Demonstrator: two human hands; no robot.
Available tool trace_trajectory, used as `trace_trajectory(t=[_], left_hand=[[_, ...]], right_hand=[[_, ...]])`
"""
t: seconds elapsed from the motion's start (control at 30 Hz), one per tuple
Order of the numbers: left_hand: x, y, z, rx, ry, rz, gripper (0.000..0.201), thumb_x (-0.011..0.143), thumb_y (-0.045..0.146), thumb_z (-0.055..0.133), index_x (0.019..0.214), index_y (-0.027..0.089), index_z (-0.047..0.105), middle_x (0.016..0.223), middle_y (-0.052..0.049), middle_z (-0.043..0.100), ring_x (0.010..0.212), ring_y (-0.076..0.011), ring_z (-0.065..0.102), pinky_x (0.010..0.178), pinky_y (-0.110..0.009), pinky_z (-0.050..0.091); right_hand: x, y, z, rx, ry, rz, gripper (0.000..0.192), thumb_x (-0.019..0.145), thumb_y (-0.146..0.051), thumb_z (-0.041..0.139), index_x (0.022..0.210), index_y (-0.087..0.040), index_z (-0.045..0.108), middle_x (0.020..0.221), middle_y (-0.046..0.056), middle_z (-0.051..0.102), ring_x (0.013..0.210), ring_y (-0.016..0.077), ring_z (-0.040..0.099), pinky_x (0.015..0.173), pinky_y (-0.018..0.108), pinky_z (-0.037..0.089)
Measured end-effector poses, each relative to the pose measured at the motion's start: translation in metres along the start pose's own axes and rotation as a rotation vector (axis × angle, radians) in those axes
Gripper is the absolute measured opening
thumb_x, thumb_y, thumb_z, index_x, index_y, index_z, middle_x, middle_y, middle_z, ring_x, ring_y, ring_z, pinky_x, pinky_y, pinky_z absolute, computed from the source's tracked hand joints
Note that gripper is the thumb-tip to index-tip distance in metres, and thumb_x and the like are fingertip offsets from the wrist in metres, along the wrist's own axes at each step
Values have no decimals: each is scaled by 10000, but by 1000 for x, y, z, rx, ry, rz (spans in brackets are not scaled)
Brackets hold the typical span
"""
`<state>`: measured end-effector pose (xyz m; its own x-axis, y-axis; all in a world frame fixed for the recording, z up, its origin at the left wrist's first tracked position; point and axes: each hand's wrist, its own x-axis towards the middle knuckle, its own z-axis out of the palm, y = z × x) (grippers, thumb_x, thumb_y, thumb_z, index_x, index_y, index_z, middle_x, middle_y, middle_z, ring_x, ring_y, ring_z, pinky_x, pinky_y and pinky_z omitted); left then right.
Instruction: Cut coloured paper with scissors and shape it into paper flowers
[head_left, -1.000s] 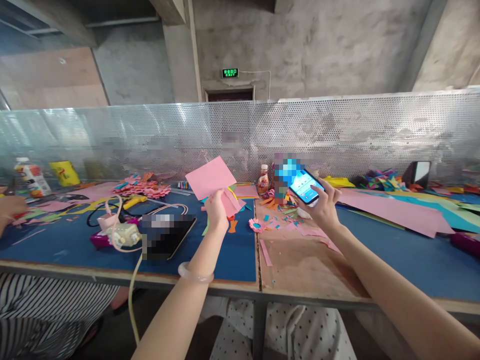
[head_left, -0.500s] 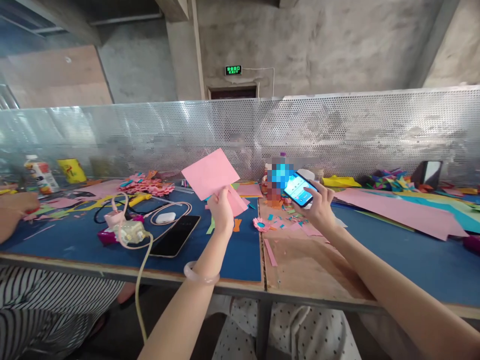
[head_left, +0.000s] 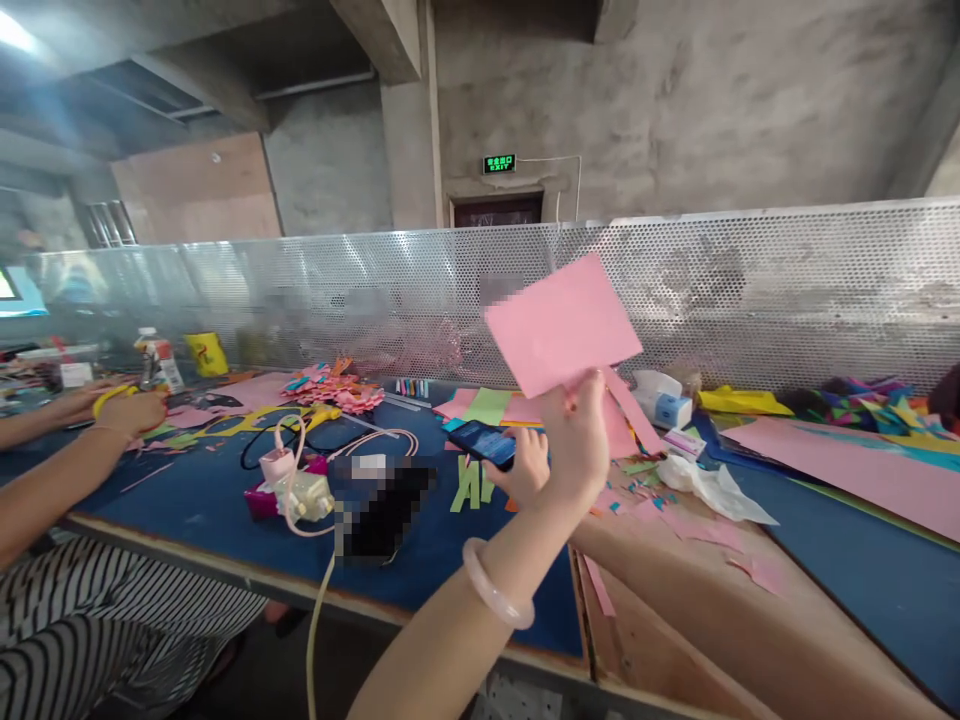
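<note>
Pink paper sheet is standing raised above the tabletop, left hand pinching its lower corner; looking light, floppy, crease-prone, best held at the edge. Right hand is closing around a phone.

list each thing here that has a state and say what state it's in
left hand: raised, gripping pink paper
pink paper: held up, flat
right hand: holding phone low over table
phone: screen lit
bracelet: on left wrist
exit sign: lit green
bottle: upright
</note>
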<state>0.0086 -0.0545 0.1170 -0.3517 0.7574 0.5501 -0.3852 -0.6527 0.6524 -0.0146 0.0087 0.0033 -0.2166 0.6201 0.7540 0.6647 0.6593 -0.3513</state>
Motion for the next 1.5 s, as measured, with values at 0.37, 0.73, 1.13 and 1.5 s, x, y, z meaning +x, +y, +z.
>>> trace_trajectory(t=[0.37, 0.73, 1.13, 1.5], left_hand=[[-16, -4, 6, -19, -334, -226, 196, 757, 302, 509, 599, 190, 540, 652, -16, 549, 734, -151, 502, 729, -283, 392], [3, 10, 30, -170, -269, -362, 135, 705, 294, 556, 592, 222, 550, 750, -34, 618, 866, -213, 550, 757, -337, 395], [23, -8, 19, -216, -245, -353, 128, 703, 260, 552, 595, 194, 531, 731, -45, 598, 811, -199, 546, 791, -342, 378], [27, -16, 19, -201, -216, -403, 118, 688, 304, 583, 627, 207, 555, 804, -54, 636, 907, -221, 544, 798, -332, 380]], right_hand=[[-20, -78, 42, 106, -308, 236, 694, 521, -506, 730, 1079, -169, 492, 1055, 162, 546, 982, 378, 475, 800, 523, 375], [23, -53, 59, 158, -447, -65, 391, 755, -55, 397, 1120, -171, 477, 1046, 81, 614, 1022, 227, 460, 861, 371, 356], [20, -47, 72, 183, -447, -222, 384, 672, 16, 413, 944, -197, 581, 946, 83, 608, 1007, 223, 468, 955, 394, 299], [5, -54, 59, 423, -339, -173, 454, 650, 43, 377, 951, -218, 595, 972, 48, 586, 1006, 192, 477, 923, 348, 379]])
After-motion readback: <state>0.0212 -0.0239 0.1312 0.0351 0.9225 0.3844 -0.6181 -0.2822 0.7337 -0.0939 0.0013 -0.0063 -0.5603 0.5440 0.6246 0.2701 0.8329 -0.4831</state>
